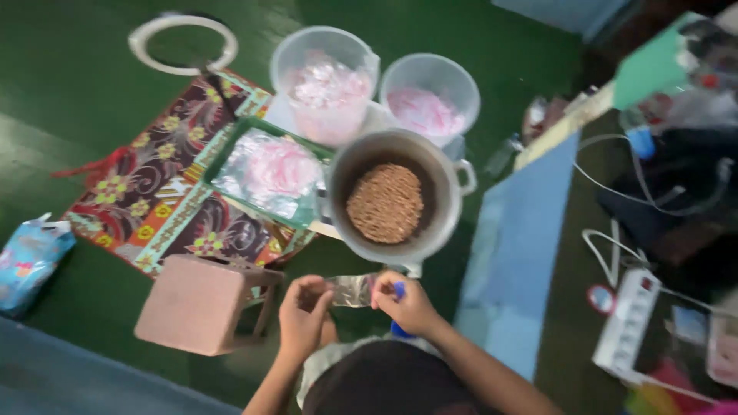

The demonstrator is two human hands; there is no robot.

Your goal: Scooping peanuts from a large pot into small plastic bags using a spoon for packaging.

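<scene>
Both hands meet just below the round grey metal pot (400,201), which holds a mound of brown grain-like bits. The left hand (304,315) and the right hand (407,303) pinch the two ends of a small clear plastic bag (352,290) stretched between them. The right hand also grips a small blue object (399,290); what it is cannot be told. Left of the pot lies a green tray (231,146) of pink-filled packets on a patterned mat (146,200). Beyond the pot stand two clear plastic buckets (327,84). A pink stool (196,303) sits left of the hands.
</scene>
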